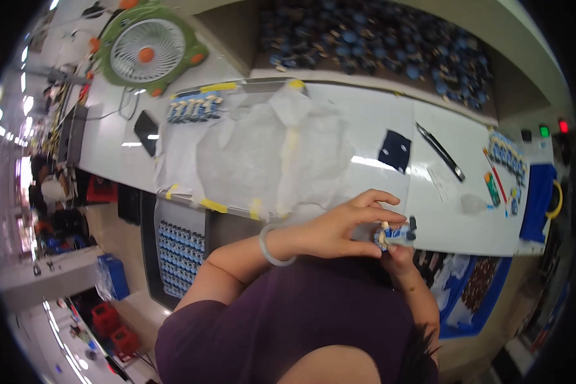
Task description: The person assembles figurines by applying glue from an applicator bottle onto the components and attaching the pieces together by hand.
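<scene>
A small toy figure (pixel 397 234) in blue, white and cream, with dark ends, lies sideways between my two hands over the table's near edge. My left hand (pixel 345 225), with a pale bangle on its wrist, closes its thumb and fingers round the figure's left end. From below, my right hand (pixel 400 259) grips the same figure; most of its fingers are hidden behind it. A dark navy cloth piece (pixel 395 151) lies on the table beyond my hands.
A tray lined with white sheeting (pixel 237 153) holds a row of similar figures (pixel 195 107). Black tweezers (pixel 440 151), a green-labelled tube (pixel 491 189) and more figures (pixel 507 157) lie right. A green fan (pixel 148 54) stands far left, below a shelf bin of blue parts (pixel 377 45).
</scene>
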`<act>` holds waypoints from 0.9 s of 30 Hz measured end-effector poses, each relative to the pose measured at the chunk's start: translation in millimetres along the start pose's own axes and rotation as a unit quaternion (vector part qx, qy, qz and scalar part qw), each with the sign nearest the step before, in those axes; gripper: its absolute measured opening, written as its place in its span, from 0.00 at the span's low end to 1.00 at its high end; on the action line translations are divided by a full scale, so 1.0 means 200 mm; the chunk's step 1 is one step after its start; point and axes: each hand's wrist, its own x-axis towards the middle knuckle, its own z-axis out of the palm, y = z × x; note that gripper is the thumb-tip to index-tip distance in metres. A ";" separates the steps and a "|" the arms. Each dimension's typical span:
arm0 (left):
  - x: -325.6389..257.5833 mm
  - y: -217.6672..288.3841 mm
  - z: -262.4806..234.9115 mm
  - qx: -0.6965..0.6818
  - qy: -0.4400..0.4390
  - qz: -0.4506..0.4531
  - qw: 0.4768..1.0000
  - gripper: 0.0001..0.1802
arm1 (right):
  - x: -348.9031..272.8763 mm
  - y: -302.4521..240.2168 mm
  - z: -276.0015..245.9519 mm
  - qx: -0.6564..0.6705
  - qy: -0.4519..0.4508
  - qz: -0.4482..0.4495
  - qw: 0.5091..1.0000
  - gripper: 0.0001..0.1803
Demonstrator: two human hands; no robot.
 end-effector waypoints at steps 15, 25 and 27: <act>-0.27 0.12 -0.66 0.301 0.283 -0.071 0.908 0.39 | 0.12 -0.08 0.06 -0.572 -0.067 -0.257 0.776 0.08; -0.37 -0.14 -1.23 0.584 0.183 -0.152 0.776 0.37 | 0.16 -0.05 0.03 -0.573 -0.012 -0.215 0.791 0.06; -0.39 -0.14 -1.24 0.561 0.191 -0.145 0.792 0.38 | 0.15 -0.05 0.03 -0.571 -0.007 -0.214 0.793 0.06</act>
